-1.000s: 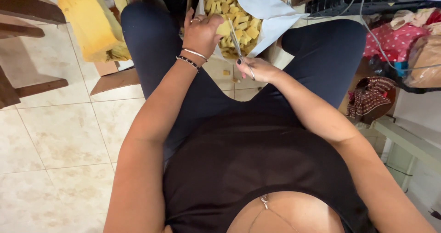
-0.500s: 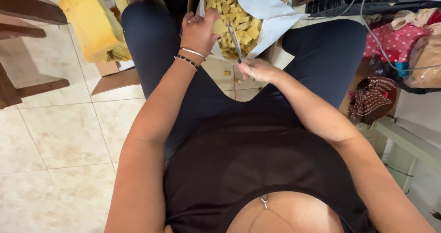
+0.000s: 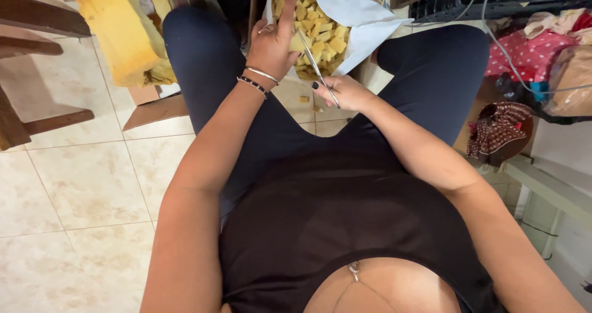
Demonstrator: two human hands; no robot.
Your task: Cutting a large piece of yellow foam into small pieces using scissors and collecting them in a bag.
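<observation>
Yellow foam chunks (image 3: 320, 32) piled in white bag (image 3: 364, 17) between knees. Left hand (image 3: 274, 41) reaching in, grip unclear. Right hand (image 3: 345, 91) clenched round scissors (image 3: 317, 66); probably best keeping blades clear of fingers.

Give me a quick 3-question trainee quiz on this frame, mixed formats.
1. True or false: the right hand holds the scissors.
2. What does the left hand reach into? A) the white bag of yellow pieces B) a metal bucket C) a drawer
3. Fill in: the yellow foam block lies to the person's ____ side.

Key: 1 true; 2 A; 3 left
</observation>
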